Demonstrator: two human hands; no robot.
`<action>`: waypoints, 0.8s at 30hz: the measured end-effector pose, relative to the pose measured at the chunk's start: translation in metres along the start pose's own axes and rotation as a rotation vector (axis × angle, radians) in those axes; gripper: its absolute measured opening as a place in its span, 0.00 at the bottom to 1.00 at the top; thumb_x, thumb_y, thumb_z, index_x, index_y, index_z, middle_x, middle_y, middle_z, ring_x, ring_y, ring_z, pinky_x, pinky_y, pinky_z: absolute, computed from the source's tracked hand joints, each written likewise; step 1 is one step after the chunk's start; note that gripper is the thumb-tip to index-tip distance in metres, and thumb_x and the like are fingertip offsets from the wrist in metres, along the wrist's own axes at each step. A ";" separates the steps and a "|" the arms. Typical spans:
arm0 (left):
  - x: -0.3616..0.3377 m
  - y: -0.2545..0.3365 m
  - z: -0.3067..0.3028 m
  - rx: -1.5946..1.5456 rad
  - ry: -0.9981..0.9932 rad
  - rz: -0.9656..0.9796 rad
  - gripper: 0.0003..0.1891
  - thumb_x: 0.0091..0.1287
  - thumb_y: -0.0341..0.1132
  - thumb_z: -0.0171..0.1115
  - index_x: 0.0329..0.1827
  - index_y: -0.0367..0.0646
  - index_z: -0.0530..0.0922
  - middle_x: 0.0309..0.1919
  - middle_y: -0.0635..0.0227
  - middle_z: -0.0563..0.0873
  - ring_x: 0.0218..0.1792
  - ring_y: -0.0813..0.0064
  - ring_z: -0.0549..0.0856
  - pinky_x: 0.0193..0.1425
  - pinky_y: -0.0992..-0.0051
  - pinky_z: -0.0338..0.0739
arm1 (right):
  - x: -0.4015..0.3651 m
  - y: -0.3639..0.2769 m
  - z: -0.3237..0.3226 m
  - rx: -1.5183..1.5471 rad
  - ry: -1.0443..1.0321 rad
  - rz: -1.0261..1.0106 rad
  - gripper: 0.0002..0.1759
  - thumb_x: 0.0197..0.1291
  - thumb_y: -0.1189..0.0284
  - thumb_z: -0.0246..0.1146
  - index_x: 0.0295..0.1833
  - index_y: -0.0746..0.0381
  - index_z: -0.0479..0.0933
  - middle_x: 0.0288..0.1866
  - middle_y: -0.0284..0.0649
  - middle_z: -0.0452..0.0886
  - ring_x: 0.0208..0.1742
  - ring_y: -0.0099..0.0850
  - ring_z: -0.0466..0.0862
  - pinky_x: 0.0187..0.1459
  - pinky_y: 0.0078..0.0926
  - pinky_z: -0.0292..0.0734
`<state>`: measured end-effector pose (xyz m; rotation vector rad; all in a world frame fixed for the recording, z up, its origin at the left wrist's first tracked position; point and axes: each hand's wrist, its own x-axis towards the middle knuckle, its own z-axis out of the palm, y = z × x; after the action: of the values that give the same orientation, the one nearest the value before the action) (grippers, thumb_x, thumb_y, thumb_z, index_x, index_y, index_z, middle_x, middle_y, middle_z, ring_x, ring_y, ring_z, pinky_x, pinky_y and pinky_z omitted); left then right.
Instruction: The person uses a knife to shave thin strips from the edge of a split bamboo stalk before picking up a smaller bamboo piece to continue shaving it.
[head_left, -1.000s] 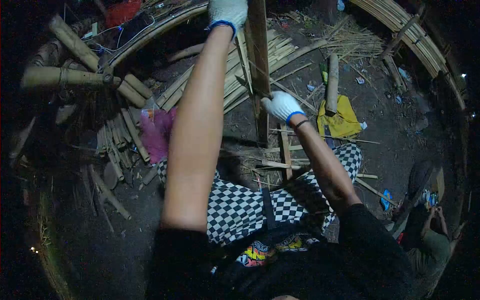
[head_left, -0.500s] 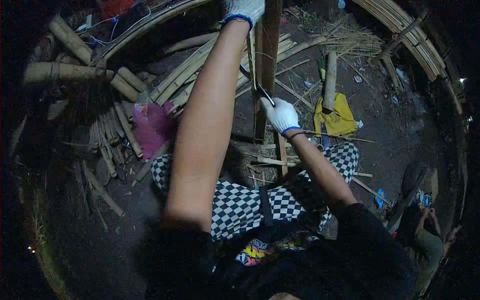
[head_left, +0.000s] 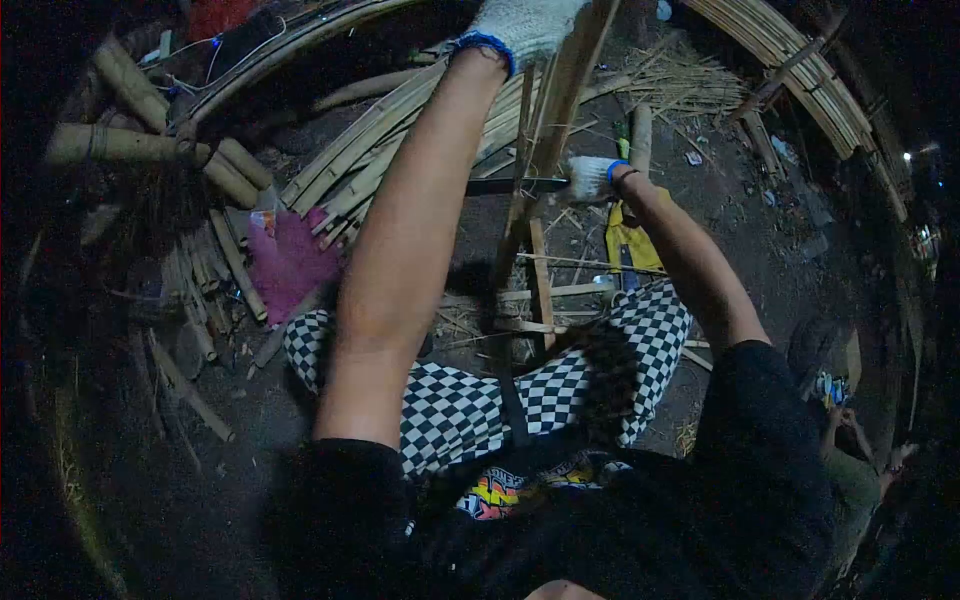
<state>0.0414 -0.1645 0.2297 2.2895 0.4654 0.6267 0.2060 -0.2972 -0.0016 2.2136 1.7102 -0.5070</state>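
My right hand (head_left: 594, 178), in a white knit glove, is closed around the handle of a knife. The dark knife blade (head_left: 490, 186) points left and crosses a narrow bamboo strip (head_left: 524, 120). Up at the top edge, my left hand (head_left: 530, 25), gloved in white with a blue cuff, grips the upper part of the strip; its fingertips are partly hidden. Beside the strip a brown wooden post (head_left: 570, 90) leans, its lower end between my legs.
Split bamboo lengths (head_left: 365, 150) lie behind my left arm, near a pink sack (head_left: 285, 262). Thick bamboo poles (head_left: 125, 145) are at far left. A yellow cloth (head_left: 648, 250) lies under a bamboo piece (head_left: 641, 140). Another person (head_left: 855, 480) sits at lower right.
My right hand has moved right and up, and the knife has swung from steep to nearly level. The post's top tilts right, and my left hand has shifted slightly right.
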 end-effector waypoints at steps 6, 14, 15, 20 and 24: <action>-0.002 -0.020 0.000 0.292 -0.003 0.246 0.33 0.59 0.64 0.60 0.42 0.35 0.83 0.35 0.46 0.85 0.39 0.54 0.86 0.44 0.63 0.77 | -0.039 -0.050 0.003 0.401 0.180 0.210 0.36 0.54 0.40 0.62 0.31 0.70 0.81 0.24 0.51 0.81 0.30 0.44 0.84 0.37 0.41 0.77; -0.070 -0.167 0.059 0.370 0.047 0.360 0.31 0.53 0.61 0.67 0.45 0.40 0.83 0.37 0.53 0.86 0.42 0.59 0.85 0.54 0.65 0.76 | -0.013 -0.053 0.034 0.406 0.324 0.175 0.41 0.55 0.36 0.56 0.31 0.70 0.82 0.30 0.60 0.82 0.36 0.57 0.83 0.42 0.48 0.77; -0.080 -0.149 0.054 0.626 -0.282 0.323 0.32 0.49 0.60 0.68 0.46 0.39 0.83 0.46 0.47 0.83 0.51 0.53 0.81 0.63 0.60 0.71 | -0.014 -0.052 0.041 0.456 0.369 0.147 0.41 0.55 0.36 0.56 0.30 0.70 0.82 0.30 0.61 0.81 0.36 0.57 0.83 0.41 0.48 0.77; -0.066 -0.218 0.112 0.835 -0.389 0.411 0.14 0.60 0.38 0.55 0.41 0.40 0.83 0.39 0.49 0.85 0.42 0.50 0.84 0.50 0.58 0.77 | -0.016 -0.051 0.051 0.571 0.396 0.116 0.36 0.57 0.37 0.56 0.35 0.63 0.84 0.34 0.58 0.82 0.39 0.55 0.83 0.44 0.48 0.77; -0.051 -0.225 0.101 0.761 -0.407 0.495 0.12 0.60 0.37 0.54 0.38 0.40 0.83 0.38 0.51 0.85 0.39 0.52 0.84 0.45 0.58 0.77 | -0.030 -0.054 0.044 0.669 0.499 0.119 0.30 0.58 0.40 0.56 0.41 0.56 0.84 0.36 0.53 0.83 0.42 0.54 0.82 0.46 0.47 0.77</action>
<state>0.0228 -0.0893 -0.0098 3.2044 -0.1044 0.1881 0.1431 -0.3288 -0.0287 3.1135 1.7948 -0.5977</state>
